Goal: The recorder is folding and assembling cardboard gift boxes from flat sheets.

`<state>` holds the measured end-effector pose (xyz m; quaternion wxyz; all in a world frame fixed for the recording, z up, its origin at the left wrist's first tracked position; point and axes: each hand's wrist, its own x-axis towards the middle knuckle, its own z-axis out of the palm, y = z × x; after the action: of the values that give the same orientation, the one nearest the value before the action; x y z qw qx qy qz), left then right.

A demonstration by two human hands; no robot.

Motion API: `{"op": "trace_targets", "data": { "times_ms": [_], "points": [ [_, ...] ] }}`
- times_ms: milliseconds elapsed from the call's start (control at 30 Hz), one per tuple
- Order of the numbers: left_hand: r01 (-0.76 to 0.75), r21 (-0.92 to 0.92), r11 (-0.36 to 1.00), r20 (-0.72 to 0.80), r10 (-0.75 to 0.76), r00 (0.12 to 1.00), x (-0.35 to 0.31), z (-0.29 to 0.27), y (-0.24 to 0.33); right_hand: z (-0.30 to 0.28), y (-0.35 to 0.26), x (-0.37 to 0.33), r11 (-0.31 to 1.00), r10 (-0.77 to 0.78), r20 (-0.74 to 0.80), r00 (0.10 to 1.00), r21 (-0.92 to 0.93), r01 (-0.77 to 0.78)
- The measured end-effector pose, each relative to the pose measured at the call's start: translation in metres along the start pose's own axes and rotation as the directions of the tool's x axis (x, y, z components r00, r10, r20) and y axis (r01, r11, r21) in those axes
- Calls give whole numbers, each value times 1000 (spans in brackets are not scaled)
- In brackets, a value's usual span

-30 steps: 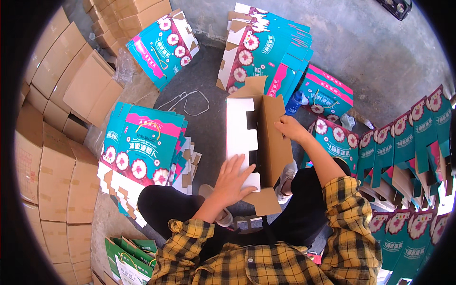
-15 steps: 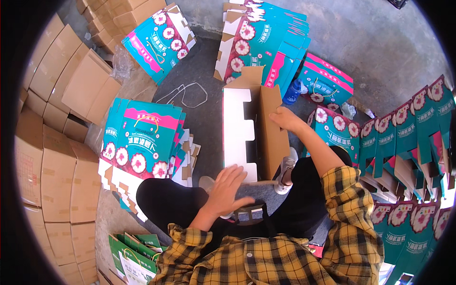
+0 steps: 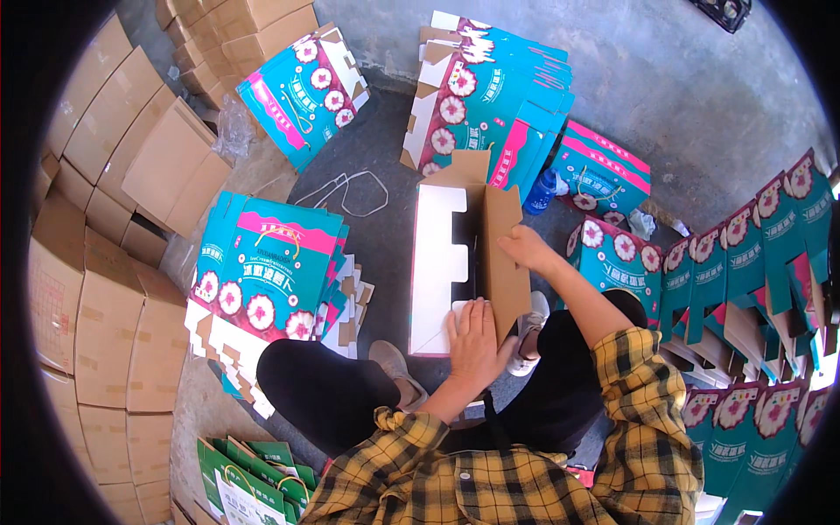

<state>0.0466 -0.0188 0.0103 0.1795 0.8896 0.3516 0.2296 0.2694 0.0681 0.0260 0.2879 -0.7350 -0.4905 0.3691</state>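
Between my feet stands a carton (image 3: 435, 302) with its top side up, its notched white flap folded over on the left and its opening dark inside. A brown flap (image 3: 503, 267) rises along its right side. My right hand (image 3: 527, 248) is closed round the outer edge of that flap. At the carton's near end, my left hand (image 3: 475, 341) lies with fingers stretched out over the near corner of the white flap, the thumb apart toward the right. Its palm hides part of the near end.
Flat teal-and-pink cartons lie in stacks at the left (image 3: 276, 271) and far side (image 3: 490, 105). Brown boxes (image 3: 109, 324) are piled at far left. Standing teal cartons (image 3: 731, 262) line the right. A blue bottle (image 3: 541, 192) and a white cord loop (image 3: 350, 191) are on the floor.
My left hand has moved right and come down onto the carton's near end. My right hand keeps its hold on the brown flap. The whole view has shifted slightly.
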Motion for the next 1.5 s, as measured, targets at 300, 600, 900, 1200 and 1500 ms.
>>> {"op": "trace_targets", "data": {
  "times_ms": [300, 600, 900, 1200, 1500],
  "points": [
    [-232, 53, 971, 64, 229, 971, -39, -37, -58, -67, -13, -23, 905, 166, -405, 899, 424, 24],
    [145, -162, 976, 17, -145, 989, -34, -82, -91, -47, -19, -18, 1000, -6, 188, 982, 2, 6],
    [213, 212, 954, -296, -145, 944, -25, -54, -87, -17, -29, -40, 799, -347, 130, 929, -479, 365],
    [28, 212, 977, 10, -31, 999, -29, -48, -91, 13, -14, -34, 421, -428, 413, 804, -696, 582],
    [27, 134, 991, 76, -38, 996, -28, -47, -92, 13, -26, -29, 446, -261, 489, 832, -704, 553]
  ]
}}
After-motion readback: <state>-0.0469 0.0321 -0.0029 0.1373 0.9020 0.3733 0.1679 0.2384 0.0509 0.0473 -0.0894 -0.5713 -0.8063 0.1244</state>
